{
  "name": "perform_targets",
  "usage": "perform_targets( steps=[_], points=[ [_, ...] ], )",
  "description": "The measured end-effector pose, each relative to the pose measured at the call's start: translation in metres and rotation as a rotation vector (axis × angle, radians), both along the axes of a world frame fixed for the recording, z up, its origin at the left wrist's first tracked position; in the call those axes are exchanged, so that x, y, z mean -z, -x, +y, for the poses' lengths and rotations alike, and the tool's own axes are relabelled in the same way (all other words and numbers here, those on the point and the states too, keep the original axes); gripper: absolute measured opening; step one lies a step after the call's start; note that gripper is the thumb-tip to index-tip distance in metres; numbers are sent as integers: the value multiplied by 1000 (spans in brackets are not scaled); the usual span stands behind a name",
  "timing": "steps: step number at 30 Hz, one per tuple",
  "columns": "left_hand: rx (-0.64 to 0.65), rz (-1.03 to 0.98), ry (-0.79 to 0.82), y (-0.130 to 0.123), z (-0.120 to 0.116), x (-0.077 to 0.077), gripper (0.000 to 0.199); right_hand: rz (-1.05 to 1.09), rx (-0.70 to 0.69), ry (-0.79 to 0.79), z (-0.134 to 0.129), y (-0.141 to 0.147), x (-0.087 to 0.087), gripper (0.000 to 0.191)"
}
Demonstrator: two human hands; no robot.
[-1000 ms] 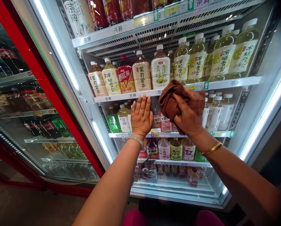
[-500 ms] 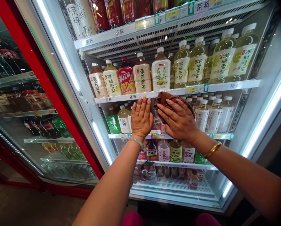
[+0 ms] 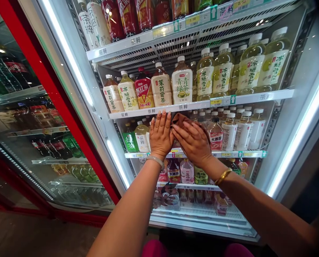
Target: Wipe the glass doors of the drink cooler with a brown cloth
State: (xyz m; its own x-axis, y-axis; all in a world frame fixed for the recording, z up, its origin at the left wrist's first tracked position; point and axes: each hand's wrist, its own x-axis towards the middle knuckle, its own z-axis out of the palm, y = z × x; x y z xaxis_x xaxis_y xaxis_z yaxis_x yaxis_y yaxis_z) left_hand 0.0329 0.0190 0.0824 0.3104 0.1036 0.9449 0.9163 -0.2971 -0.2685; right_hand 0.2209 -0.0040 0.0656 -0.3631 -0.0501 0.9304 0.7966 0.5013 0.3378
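Observation:
My right hand presses a brown cloth against the glass front of a drinks fridge. Its fingers lie over the cloth, which bunches out past the fingertips and along the hand's far side. Just left of it, my left hand rests flat on the glass, fingers stretched upward and holding nothing. Both sit below the shelf edge that carries the large tea bottles. Smaller bottles behind the glass are partly hidden by my hands and the cloth.
Bottles of pear drink stand on the right of the upper shelf. White-labelled bottles fill the shelf below. A red door frame runs down the left, beside another stocked fridge. Bright light strips flank the shelves.
My right hand and the cloth have moved left across the glass, closer to my left hand, uncovering a red-labelled bottle. My left hand stays in about the same place.

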Motion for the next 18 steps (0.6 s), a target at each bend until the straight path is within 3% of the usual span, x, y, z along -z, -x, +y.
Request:
perform_targets(
  steps=[4,8,11,14,16,18],
  points=[
    [3,-18,88,-1,-1,1,65,115,6,-5,9,-5,-22,61],
    [0,-8,83,-1,-2,1,66,242,33,-10,2,-2,3,60],
    [6,13,27,0,-1,0,65,107,29,10,-2,8,17,57],
    [14,2,49,0,-1,0,64,-5,8,18,4,-2,0,55],
    [11,-9,97,0,-2,0,64,47,11,-5,8,-18,-12,57],
    [8,-9,127,-1,-3,0,63,147,19,-19,8,-31,-13,59]
  ],
)
